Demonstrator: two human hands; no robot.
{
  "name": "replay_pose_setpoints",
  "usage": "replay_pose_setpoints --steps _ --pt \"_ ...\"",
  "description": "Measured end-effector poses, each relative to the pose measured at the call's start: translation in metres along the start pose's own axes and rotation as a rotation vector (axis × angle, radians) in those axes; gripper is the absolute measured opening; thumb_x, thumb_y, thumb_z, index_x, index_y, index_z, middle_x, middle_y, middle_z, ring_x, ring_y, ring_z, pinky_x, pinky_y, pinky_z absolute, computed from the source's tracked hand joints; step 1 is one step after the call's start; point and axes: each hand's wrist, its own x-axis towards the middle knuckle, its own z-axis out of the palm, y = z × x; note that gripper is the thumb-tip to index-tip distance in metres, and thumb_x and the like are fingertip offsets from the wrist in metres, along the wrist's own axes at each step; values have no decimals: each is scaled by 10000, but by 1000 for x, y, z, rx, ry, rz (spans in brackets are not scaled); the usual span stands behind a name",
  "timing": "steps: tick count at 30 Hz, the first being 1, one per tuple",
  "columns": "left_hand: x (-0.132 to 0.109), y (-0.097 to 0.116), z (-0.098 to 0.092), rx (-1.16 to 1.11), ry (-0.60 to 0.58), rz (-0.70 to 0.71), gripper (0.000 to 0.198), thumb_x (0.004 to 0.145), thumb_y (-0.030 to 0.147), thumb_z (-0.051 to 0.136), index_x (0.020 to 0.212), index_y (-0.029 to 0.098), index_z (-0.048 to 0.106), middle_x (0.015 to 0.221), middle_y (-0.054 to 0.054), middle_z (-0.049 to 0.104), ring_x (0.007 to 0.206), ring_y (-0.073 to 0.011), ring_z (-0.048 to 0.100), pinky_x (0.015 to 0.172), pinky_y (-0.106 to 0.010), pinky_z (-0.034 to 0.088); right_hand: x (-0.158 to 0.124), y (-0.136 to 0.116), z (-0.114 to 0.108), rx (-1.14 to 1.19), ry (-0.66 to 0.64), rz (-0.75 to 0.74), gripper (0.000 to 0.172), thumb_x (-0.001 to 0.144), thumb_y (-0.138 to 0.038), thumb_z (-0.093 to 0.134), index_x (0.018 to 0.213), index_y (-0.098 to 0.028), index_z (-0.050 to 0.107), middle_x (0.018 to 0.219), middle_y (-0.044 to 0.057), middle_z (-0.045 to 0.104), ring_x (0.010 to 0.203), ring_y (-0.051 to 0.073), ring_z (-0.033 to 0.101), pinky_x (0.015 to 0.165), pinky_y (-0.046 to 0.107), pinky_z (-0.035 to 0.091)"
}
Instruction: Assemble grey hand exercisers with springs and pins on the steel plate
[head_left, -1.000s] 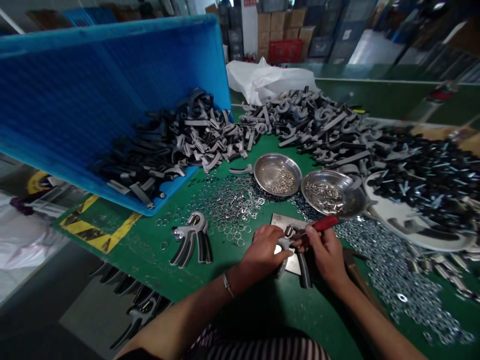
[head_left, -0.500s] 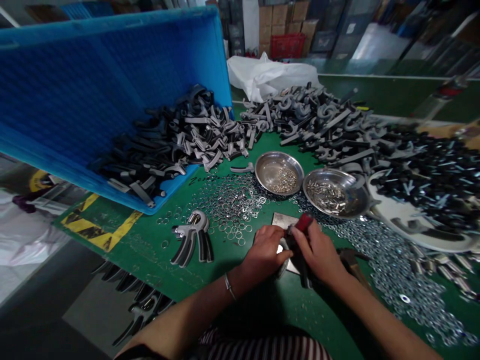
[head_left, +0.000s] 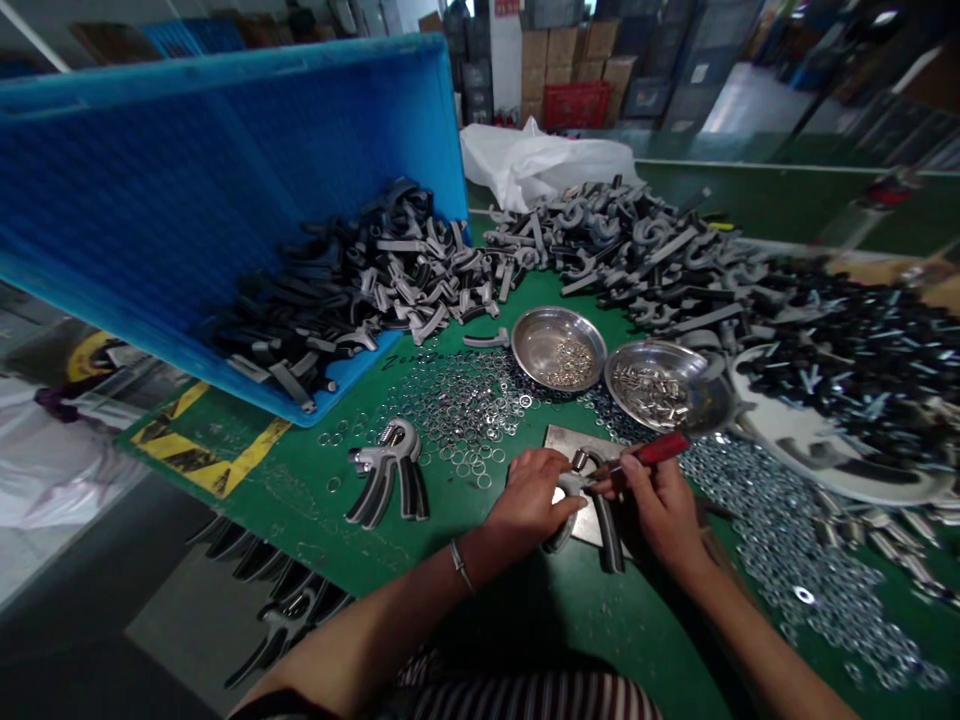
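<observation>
My left hand (head_left: 531, 500) is closed on a grey and black hand grip (head_left: 611, 535) with a metal spring, over a flat metal plate (head_left: 559, 438). In my right hand (head_left: 660, 505) is a screwdriver with a red handle (head_left: 661, 448); its shaft points left to the joint of the grip, and the tip is too small to make out. Another hand grip (head_left: 390, 475) lies to the left on the green table. Loose metal rings (head_left: 465, 410) are spread beyond my left hand.
A tipped blue crate (head_left: 247, 150) holds grey and black handles at the left. Two metal bowls (head_left: 531, 375) (head_left: 619, 405) of small parts stand behind my hands. Handles (head_left: 630, 240) are heaped behind them, and nuts (head_left: 795, 560) cover the table at the right.
My right hand has moved a little right and down, and the screwdriver now slants more flatly to the right. More of the held grip and its spring shows. The camera view has shifted slightly.
</observation>
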Motion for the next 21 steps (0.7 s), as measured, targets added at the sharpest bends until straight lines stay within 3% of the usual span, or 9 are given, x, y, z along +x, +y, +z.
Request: replay_pose_setpoints --steps 5,9,12,14,16,18,19,21 --pt "-2 0 0 -6 13 1 419 852 392 717 1193 193 574 1235 -62 600 1151 -255 500 1003 -388 378 -2 -2 2 -443 8 -175 274 958 -509 461 976 -240 505 813 85 724 745 279 722 699 392 556" --pt "-1 5 -2 18 15 -22 393 858 376 706 1180 195 572 1221 -67 600 1143 -259 505 998 -397 387 1 -8 13 -722 -146 -249 280 964 -461 396 987 -206 510 842 134 699 779 317 701 690 414 520" --pt "-2 11 -3 46 10 -61 353 870 368 687 1162 201 579 1193 -72 605 1116 -263 518 978 -406 402 2 -28 18 -555 -217 -232 237 968 -458 407 986 -231 474 804 90 687 704 275 680 647 382 514" --pt "-3 14 -5 61 1 -70 339 881 363 673 1165 202 581 1188 -75 606 1114 -264 521 975 -406 406 0 -44 11 -313 -172 -186 236 998 -472 340 1002 -259 441 782 45 681 610 226 648 603 354 512" --pt "-3 17 -10 85 -20 -71 376 870 383 687 1176 191 583 1200 -88 605 1124 -273 520 976 -411 407 -1 -51 -12 -250 -38 -141 252 1005 -495 308 1026 -279 436 764 25 675 556 210 625 570 345 500" --pt "3 18 -21 116 -63 -35 416 858 423 698 1183 184 595 1200 -99 613 1124 -283 526 974 -418 408 -2 -43 -51 -510 83 -128 293 938 -567 433 999 -285 487 724 38 670 558 244 632 541 360 470" --pt "10 18 -28 136 -80 1 400 869 430 686 1177 187 609 1185 -97 623 1115 -281 535 971 -417 410 -3 -32 -75 -715 94 -112 345 872 -622 499 951 -286 519 678 49 660 537 271 626 510 370 438" --pt "33 17 -45 197 -75 88 300 921 398 623 1146 200 646 1127 -82 652 1087 -266 554 971 -413 409 -7 -2 -124 -942 0 -51 401 786 -678 534 882 -291 574 605 63 657 465 296 607 450 370 389"
